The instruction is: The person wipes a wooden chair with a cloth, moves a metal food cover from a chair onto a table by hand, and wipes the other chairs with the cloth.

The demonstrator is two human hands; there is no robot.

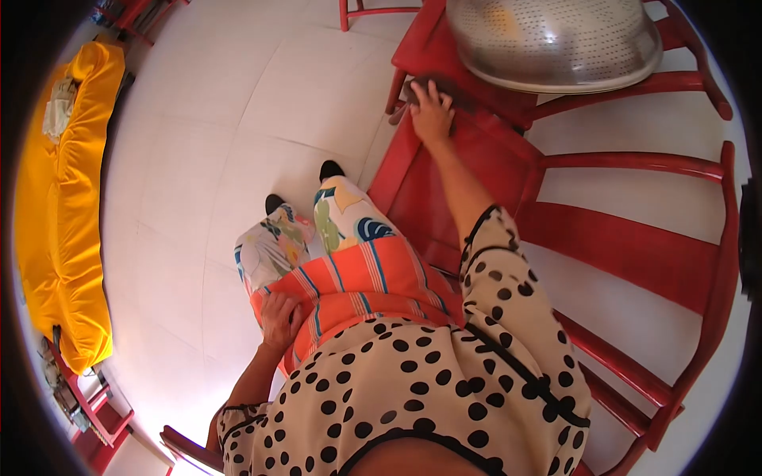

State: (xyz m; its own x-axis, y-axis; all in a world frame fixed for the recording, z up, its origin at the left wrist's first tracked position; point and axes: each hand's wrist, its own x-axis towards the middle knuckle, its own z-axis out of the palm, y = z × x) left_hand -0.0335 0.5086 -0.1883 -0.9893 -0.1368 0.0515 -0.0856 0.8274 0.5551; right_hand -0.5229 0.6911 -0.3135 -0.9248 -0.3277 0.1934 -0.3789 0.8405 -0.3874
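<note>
My right hand (432, 113) reaches out over the seats of the red wooden chairs, its fingers spread on a dark, flat thing (460, 91) that lies where two seats meet; I cannot make out what it is. Below the hand is the red seat (468, 186). My left hand (279, 319) rests on the orange striped cloth (341, 278) over my lap, fingers loosely bent and apart, with nothing seen in it. Just beyond my right hand, a large perforated metal colander (556, 44) sits upside down on the far chair.
Red chair backs and armrests (635, 246) stand along the right. A long yellow-covered piece of furniture (67, 214) with a pale item on it runs down the left. Pale floor tiles (182, 159) lie between. More red furniture (99, 408) shows at the lower left.
</note>
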